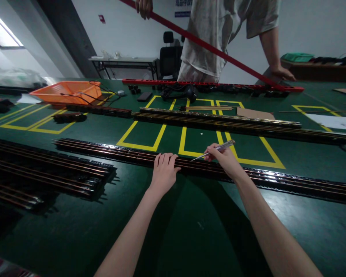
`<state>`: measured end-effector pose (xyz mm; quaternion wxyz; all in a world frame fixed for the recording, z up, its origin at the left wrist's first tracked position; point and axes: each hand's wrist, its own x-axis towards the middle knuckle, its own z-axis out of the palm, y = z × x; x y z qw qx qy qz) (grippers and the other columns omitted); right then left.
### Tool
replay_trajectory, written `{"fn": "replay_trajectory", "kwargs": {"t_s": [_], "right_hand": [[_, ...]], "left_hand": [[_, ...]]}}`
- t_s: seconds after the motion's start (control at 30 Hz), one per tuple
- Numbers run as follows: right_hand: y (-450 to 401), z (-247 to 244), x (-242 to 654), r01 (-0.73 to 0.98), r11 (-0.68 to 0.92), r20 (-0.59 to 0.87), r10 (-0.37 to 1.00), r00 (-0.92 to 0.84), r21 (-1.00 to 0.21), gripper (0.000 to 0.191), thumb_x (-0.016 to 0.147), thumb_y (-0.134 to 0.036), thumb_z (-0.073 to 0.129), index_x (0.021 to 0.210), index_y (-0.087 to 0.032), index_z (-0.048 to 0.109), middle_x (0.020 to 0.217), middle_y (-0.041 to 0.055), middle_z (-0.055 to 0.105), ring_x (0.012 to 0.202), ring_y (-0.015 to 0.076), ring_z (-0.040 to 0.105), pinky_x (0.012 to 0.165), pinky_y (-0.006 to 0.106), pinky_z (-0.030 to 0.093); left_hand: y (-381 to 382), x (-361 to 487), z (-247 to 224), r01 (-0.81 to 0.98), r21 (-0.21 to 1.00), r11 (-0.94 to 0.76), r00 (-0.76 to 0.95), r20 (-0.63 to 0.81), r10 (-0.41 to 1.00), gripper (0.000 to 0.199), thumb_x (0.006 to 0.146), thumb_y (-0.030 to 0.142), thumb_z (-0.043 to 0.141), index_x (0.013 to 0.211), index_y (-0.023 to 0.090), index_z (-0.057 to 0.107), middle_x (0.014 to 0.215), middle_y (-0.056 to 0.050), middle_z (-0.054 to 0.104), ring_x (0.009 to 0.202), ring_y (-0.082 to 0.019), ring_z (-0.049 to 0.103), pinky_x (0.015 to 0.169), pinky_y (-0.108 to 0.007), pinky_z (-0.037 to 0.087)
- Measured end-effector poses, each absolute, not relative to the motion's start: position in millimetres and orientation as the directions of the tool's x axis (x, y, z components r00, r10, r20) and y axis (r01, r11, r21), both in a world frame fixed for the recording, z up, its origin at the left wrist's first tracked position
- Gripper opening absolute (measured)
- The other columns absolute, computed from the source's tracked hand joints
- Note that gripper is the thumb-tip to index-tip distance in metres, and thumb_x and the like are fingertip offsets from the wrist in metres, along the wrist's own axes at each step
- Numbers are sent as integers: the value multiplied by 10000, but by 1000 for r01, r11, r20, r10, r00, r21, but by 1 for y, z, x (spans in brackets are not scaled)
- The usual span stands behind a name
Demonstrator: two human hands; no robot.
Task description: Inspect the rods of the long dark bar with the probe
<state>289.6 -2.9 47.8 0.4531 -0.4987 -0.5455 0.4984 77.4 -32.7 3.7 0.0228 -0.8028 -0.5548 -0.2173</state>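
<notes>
A long black rail (265, 176) with copper-coloured strips lies across the green table in front of me. My left hand (164, 171) rests on the rail near its middle, the fingers laid over it and the thumb pointing right. Between the fingers of my right hand (219, 156) is a slim metallic pen-like tool (225, 145), held at a slant. Its thin tip points down-left and meets the rail just right of my left hand. Whether the tip touches a strip is too small to tell.
More black rails (83, 175) lie at the left. Beyond my rail are further long rails (248, 126), an orange basket (71, 91), cardboard (255, 113) and paper (333, 121). Across the table a person (210, 42) holds a long red bar (201, 43), one hand on the table.
</notes>
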Motion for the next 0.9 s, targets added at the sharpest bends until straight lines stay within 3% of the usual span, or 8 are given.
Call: {"fn": "replay_trajectory", "kwargs": {"t_s": [0.23, 0.5, 0.6, 0.9], "right_hand": [[0, 44, 294, 75, 3, -2, 998, -61, -997, 224, 707, -382, 629, 617, -185, 571, 576, -2, 594, 572, 124, 561, 581, 266, 456], [5, 34, 296, 49, 15, 14, 999, -37, -999, 167, 704, -308, 590, 593, -189, 554, 548, -11, 565, 535, 111, 539, 545, 249, 444], [5, 33, 295, 44, 26, 24, 999, -34, -999, 152, 710, -289, 574, 594, -194, 546, 546, -11, 561, 530, 112, 531, 546, 254, 446], [3, 33, 298, 20, 47, 47, 999, -2, -999, 144, 685, -278, 552, 568, -197, 530, 527, -18, 530, 509, 110, 502, 535, 261, 438]], "left_hand": [[-39, 88, 0, 851, 213, -479, 367, 410, 835, 381, 862, 79, 393, 1227, 138, 484, 1209, -93, 569, 1193, -217, 470, 1085, -442, 299], [-40, 115, 6, 863, 301, -406, 264, 416, 870, 325, 841, 324, 500, 1101, 139, 562, 1138, -89, 598, 1105, -250, 497, 1044, -465, 330], [-39, 121, 6, 884, 303, -356, 203, 436, 877, 263, 837, 307, 501, 1029, 147, 583, 1096, -91, 606, 1070, -252, 505, 1006, -454, 357], [-40, 117, 6, 865, 316, -391, 235, 434, 870, 252, 827, 296, 524, 1035, 162, 570, 1095, -82, 607, 1061, -245, 508, 991, -443, 359]]}}
